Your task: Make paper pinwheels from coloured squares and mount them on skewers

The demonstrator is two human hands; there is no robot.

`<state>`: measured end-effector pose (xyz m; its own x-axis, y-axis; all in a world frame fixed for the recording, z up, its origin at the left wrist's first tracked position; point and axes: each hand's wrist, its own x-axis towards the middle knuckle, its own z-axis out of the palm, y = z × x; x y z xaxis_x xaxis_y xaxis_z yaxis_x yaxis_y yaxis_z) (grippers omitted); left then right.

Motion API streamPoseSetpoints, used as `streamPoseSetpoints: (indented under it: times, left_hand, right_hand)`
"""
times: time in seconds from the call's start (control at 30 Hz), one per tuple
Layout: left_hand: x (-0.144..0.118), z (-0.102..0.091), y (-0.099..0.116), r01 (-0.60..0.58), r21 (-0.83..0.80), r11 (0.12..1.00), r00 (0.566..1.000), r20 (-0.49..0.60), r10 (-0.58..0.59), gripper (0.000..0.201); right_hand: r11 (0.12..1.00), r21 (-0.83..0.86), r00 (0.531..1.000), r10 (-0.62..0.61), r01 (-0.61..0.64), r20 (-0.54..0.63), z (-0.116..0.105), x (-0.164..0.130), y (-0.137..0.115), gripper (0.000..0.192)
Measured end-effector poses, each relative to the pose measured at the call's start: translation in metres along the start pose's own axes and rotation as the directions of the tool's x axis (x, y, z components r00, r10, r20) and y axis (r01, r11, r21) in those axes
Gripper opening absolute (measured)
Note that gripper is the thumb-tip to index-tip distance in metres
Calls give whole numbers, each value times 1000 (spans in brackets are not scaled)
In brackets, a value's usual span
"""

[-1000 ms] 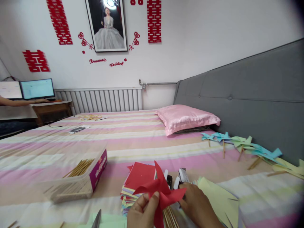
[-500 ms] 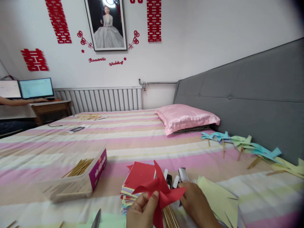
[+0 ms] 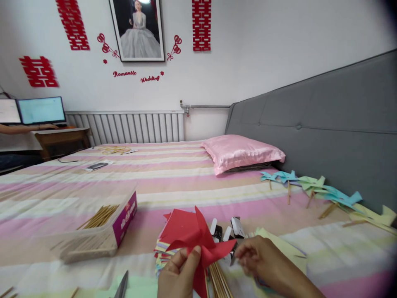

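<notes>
My left hand (image 3: 178,274) pinches a red paper pinwheel (image 3: 198,242) near its centre, low in the middle of the view. My right hand (image 3: 266,260) is just right of it, fingertips closed near a small metallic item (image 3: 233,256) at the pinwheel's right tip; I cannot tell whether it grips it. Under the pinwheel lie a stack of coloured paper squares (image 3: 169,244) with a red top sheet and a bundle of wooden sticks (image 3: 218,281). Small black and white objects (image 3: 228,229) lie behind the pinwheel.
A box of wooden sticks (image 3: 102,225) sits at the left on the striped bed (image 3: 173,182). Finished blue, green and yellow pinwheels (image 3: 322,192) line the grey headboard (image 3: 325,124). A pink pillow (image 3: 242,151) lies further back. Scissors (image 3: 121,285) poke in at the bottom. Another person's arm (image 3: 25,128) rests at a desk, far left.
The view shifted slightly, so everything sits a little lower-left. My right hand moved right, away from the pinwheel's tip. My left hand keeps hold of the red pinwheel.
</notes>
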<state>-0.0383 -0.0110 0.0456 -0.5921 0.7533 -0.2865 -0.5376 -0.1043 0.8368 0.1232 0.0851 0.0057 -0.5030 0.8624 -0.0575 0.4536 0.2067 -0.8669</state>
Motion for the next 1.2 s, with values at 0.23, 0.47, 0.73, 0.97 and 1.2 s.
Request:
streamPoseSetpoints:
  times: [0.23,0.47,0.73,0.97,1.2]
  left_hand:
    - [-1,-3,2,85,23,996,996,27,-85,27]
    - [-4,0,2,79,21,997,997,19,-79,27]
    - [-4,1,1,56,32,998,998,21,-56,26]
    - [-3,0,1,79,19,997,997,11,-79,27]
    - [0,-2,-2,86,29,996,995,49,-87,28]
  right_hand:
    - [988,86,990,119,-126,82,-3,-5,1,26]
    - [973,-228,996,48,-31,70,-6,-7,-3,25]
    - [970,-244,985,39,3,165,-2,-5,-6,33]
    - [970,-244,976,31,23,217,1,-4,-10,23]
    - [973,-213,966,-35,92,256,8,-8,-13,28]
